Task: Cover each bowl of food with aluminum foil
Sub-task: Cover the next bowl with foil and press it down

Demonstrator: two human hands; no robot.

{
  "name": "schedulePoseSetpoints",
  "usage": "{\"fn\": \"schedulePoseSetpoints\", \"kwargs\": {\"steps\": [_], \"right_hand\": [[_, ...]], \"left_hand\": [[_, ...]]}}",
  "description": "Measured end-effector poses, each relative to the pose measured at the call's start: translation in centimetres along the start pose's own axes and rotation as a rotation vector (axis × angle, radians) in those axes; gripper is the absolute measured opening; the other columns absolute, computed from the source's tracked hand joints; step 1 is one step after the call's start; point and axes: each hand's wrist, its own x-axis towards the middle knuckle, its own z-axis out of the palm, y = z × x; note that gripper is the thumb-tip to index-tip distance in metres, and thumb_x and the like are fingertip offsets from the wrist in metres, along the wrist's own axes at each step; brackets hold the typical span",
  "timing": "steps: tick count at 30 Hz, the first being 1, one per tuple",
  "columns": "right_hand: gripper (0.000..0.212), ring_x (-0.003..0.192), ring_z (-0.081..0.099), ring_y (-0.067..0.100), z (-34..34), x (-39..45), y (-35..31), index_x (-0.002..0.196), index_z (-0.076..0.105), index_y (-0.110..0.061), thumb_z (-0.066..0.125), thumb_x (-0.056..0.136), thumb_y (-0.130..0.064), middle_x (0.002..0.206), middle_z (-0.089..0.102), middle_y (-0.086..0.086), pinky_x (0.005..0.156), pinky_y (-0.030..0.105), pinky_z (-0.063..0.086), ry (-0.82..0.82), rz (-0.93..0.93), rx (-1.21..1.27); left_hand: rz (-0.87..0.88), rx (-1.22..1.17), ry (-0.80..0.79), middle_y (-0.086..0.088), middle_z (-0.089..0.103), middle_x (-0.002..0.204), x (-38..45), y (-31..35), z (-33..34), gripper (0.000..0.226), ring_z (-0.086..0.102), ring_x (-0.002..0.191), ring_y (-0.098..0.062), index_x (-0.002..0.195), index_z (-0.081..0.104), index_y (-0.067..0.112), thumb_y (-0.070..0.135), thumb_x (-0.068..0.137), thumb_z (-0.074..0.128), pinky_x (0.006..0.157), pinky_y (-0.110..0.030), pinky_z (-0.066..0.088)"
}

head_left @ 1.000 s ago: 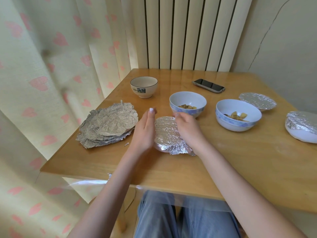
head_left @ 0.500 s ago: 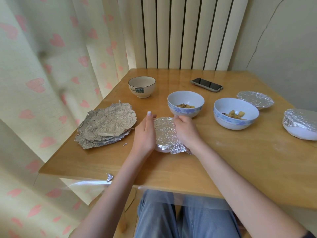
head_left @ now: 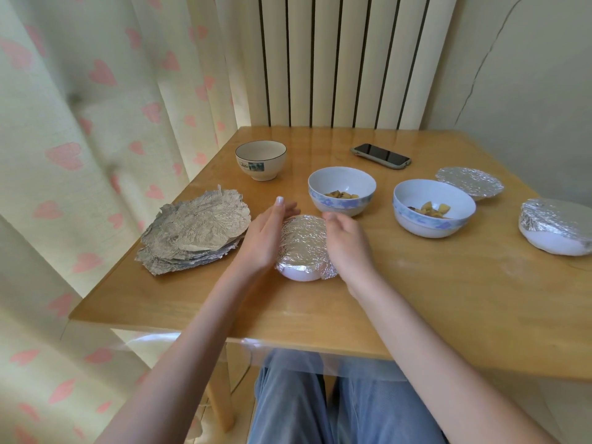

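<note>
Both hands have shifted a bit since the earlier frame: left hand (head_left: 267, 241) now flatter against the foil's left side, fingers straight, not clenched; right hand (head_left: 347, 241) curled over the right edge, gripping the foil (head_left: 304, 241). Foil sits on the near bowl (head_left: 299, 273), at table (head_left: 448, 299) centre-front, white base showing. Foil stack (head_left: 195, 232) left of it. Two open bowls with food behind: middle bowl (head_left: 341, 190), right bowl (head_left: 434, 208). Two covered bowls far right (head_left: 555, 230), (head_left: 469, 182). Cup-bowl (head_left: 261, 160) and phone (head_left: 380, 155) at the back.
</note>
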Motion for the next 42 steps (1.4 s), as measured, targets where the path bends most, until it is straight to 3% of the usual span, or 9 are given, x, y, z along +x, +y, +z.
{"fn": "schedulePoseSetpoints", "kwargs": {"steps": [7,13,17,19,21,25,30,36,42], "right_hand": [[0.034,0.116,0.055,0.020,1.0,0.5,1.2,0.121,0.060,-0.013,0.032,0.102,-0.019,0.123,0.063,0.005,0.100,0.035,0.043,0.011,0.033,0.002],[0.029,0.107,0.061,0.037,-0.4,2.2,1.4,0.103,0.065,-0.026,0.036,0.103,-0.027,0.113,0.067,0.010,0.095,0.049,0.048,-0.334,0.010,0.025],[0.041,0.121,0.053,0.013,-1.3,2.7,1.1,0.124,0.059,-0.013,0.031,0.103,-0.034,0.128,0.060,0.002,0.106,0.028,0.038,-0.443,-0.002,0.023],[0.045,0.115,0.054,0.008,-2.1,2.4,0.4,0.127,0.056,-0.008,0.028,0.104,-0.034,0.129,0.059,0.004,0.098,0.018,0.038,-0.344,-0.039,0.020],[0.047,0.108,0.059,0.012,-2.9,1.4,0.4,0.116,0.063,-0.005,0.028,0.104,-0.034,0.118,0.067,0.007,0.086,0.017,0.041,-0.084,-0.112,-0.041],[0.041,0.078,0.053,0.024,-2.3,-2.1,0.0,0.088,0.060,-0.003,0.032,0.103,-0.029,0.075,0.060,0.006,0.067,0.033,0.032,0.143,-0.103,-0.062],[0.037,0.121,0.050,0.023,0.9,-3.1,0.1,0.128,0.055,-0.007,0.032,0.103,-0.022,0.128,0.059,0.008,0.092,0.024,0.034,0.127,0.017,0.023],[0.035,0.100,0.055,0.023,1.5,-2.8,0.1,0.112,0.057,-0.010,0.030,0.103,-0.031,0.098,0.058,0.002,0.089,0.034,0.040,0.079,0.153,0.187],[0.050,0.126,0.047,0.010,-0.4,-1.3,1.0,0.131,0.054,-0.021,0.028,0.100,-0.050,0.137,0.052,-0.005,0.112,0.033,0.032,-0.222,0.161,0.220]], "left_hand": [[-0.051,0.027,0.090,-0.003,0.062,0.125,-0.8,0.2,0.6,0.056,0.055,0.115,-0.013,0.126,0.063,0.009,0.040,0.106,0.022,0.093,-0.021,0.037],[-0.100,0.019,0.320,0.017,0.055,0.093,-3.6,1.0,2.0,0.043,0.048,0.087,-0.006,0.098,0.063,0.026,0.036,0.107,0.021,0.077,-0.015,0.027],[-0.035,0.141,0.298,0.007,0.057,0.104,-4.6,1.1,0.7,0.050,0.049,0.099,-0.014,0.116,0.060,0.012,0.037,0.106,0.018,0.072,-0.016,0.029],[0.003,0.129,0.284,0.001,0.060,0.127,-4.3,0.8,-0.5,0.056,0.050,0.122,-0.019,0.132,0.055,0.012,0.047,0.104,0.020,0.089,-0.010,0.031],[0.047,0.033,0.205,0.000,0.052,0.141,-3.5,0.5,-1.4,0.071,0.045,0.134,-0.014,0.143,0.046,0.015,0.063,0.096,0.021,0.111,-0.024,0.029],[0.047,-0.059,0.074,0.003,0.060,0.128,-1.6,0.1,-1.2,0.071,0.051,0.126,-0.003,0.139,0.049,0.017,0.064,0.091,0.023,0.115,-0.037,0.033],[0.000,-0.092,0.041,0.003,0.073,0.106,-1.1,0.0,-0.2,0.059,0.064,0.109,-0.010,0.115,0.063,0.029,0.061,0.092,0.020,0.104,-0.042,0.044],[-0.045,-0.104,0.154,0.006,0.073,0.102,-1.6,-0.3,0.4,0.059,0.064,0.107,-0.013,0.105,0.065,0.030,0.061,0.092,0.017,0.101,-0.041,0.045],[-0.094,-0.137,0.379,0.004,0.068,0.107,-3.6,0.2,1.9,0.054,0.058,0.104,-0.011,0.116,0.064,0.014,0.039,0.107,0.017,0.086,-0.013,0.040]]}}
